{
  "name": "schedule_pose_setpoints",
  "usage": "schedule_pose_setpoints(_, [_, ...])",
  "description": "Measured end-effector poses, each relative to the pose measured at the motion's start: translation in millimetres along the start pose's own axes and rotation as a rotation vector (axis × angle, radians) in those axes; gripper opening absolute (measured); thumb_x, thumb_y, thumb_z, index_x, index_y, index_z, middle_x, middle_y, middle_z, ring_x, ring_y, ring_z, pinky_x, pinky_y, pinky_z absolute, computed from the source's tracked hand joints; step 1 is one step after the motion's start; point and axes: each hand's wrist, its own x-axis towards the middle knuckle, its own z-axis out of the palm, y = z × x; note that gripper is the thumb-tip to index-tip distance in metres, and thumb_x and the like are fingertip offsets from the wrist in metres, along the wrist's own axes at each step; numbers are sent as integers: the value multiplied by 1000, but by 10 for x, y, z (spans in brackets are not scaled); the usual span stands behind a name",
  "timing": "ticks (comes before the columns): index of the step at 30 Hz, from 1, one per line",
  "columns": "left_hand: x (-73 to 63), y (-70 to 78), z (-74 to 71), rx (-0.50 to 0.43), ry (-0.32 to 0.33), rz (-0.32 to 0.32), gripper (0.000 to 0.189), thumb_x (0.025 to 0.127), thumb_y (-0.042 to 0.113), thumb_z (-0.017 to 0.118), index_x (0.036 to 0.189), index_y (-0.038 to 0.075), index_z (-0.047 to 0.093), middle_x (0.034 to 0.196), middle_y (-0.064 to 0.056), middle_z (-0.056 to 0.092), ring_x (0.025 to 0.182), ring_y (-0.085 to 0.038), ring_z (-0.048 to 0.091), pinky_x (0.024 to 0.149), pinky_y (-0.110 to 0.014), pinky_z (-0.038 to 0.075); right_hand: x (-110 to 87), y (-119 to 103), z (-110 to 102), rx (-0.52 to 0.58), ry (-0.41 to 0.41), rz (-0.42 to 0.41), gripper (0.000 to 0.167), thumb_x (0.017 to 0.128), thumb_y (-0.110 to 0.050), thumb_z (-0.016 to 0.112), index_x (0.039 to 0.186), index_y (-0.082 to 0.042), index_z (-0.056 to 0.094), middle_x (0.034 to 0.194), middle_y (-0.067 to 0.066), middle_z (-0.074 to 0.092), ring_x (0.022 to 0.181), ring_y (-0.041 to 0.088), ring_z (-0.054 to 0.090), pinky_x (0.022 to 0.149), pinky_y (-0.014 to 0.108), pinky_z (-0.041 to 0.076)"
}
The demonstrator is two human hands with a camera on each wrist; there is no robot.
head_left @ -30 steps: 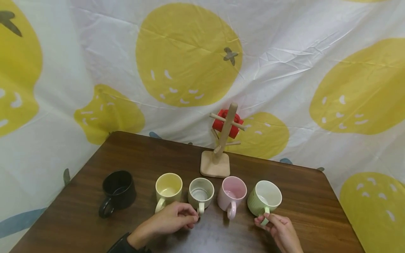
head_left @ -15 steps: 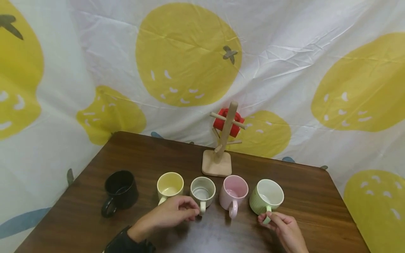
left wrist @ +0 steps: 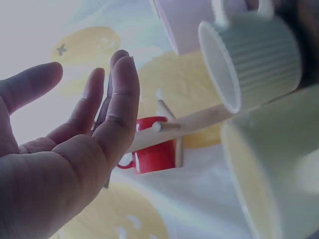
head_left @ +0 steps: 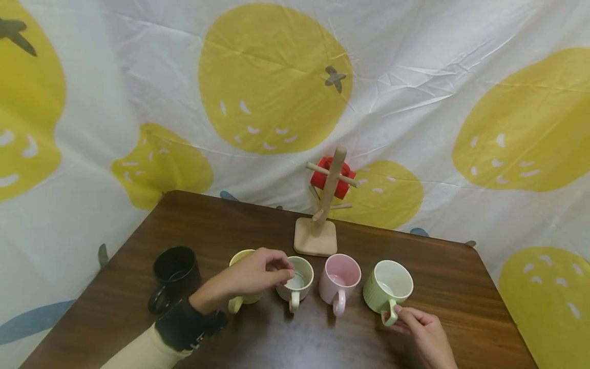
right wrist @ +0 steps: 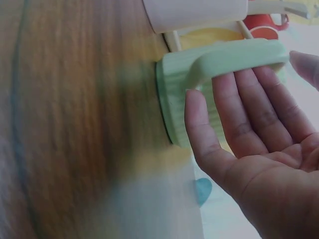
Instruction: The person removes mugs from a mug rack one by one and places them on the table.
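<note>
My right hand is at the handle of the light green mug, which stands upright on the table. In the right wrist view, the fingertips go behind the green handle and the thumb meets its top end. My left hand holds nothing and hovers over the yellow mug and the grey-white mug, partly covering both. Its fingers are loosely bent in the left wrist view. A pink mug stands between the grey-white and green ones.
A wooden mug tree stands behind the row, a red mug hanging on an upper peg. On the left is a black mug. A lemon-print cloth hangs behind the brown table.
My left hand has risen from beside the grey-white mug's handle to above the rims. My right hand has shifted slightly right at the green handle; the mugs have not visibly moved on the table.
</note>
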Motion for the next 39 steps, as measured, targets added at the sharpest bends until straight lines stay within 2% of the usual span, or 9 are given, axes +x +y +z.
schedule_pose_setpoints(4, [135,78,-114,76,0,-3,20,94,21,64,101,4,71,85,1,69,77,-10,63,69,-26,51,-22,-41,-15,-42,77,24,31,100,-9,58,103,22,64,88,9,75,81,18,73,74,35,60])
schedule_pose_setpoints(8, [248,124,-211,110,-4,-25,20,95,21,63,102,4,71,83,-2,69,76,-9,62,67,-26,51,-27,-111,-58,-124,144,77,37,100,-19,60,105,17,66,85,4,75,79,18,73,74,33,59])
schedule_pose_setpoints(12, [336,122,-277,76,13,-86,19,95,20,62,103,4,71,84,-4,70,77,-11,64,66,-25,51,-16,-230,-88,-140,196,78,40,99,-23,62,105,17,66,83,5,75,80,16,73,74,30,59])
schedule_pose_setpoints(17, [391,85,-314,-4,17,-160,19,96,19,62,103,3,70,88,-7,70,81,-15,66,74,-32,56,45,-452,-64,-208,230,16,36,98,-23,63,99,13,69,81,3,75,80,11,72,76,22,56])
schedule_pose_setpoints(22, [416,51,-316,-45,17,-186,20,96,18,62,103,1,69,90,-13,70,81,-16,66,76,-35,57,145,-664,16,-231,189,-14,36,98,-25,64,101,10,70,84,2,76,83,11,72,82,17,52])
schedule_pose_setpoints(28, [436,-3,-271,-31,17,-175,18,94,15,62,100,1,70,86,-10,69,78,-16,65,73,-33,56,257,-794,161,-262,107,-76,32,99,-22,62,101,9,70,83,0,76,84,9,71,80,19,53])
schedule_pose_setpoints(33, [418,-20,-231,-41,2,-165,19,94,16,62,101,0,69,82,-8,69,73,-12,62,69,-32,55,355,-885,310,-309,45,-62,33,98,-27,63,101,5,72,86,0,75,87,11,71,82,22,53])
schedule_pose_setpoints(39, [373,-47,-205,-16,-11,-153,23,95,19,64,103,0,70,84,-7,69,77,-14,64,73,-35,56,518,-984,517,-381,-28,-83,32,96,-33,65,99,-3,75,88,8,75,89,18,70,85,27,53])
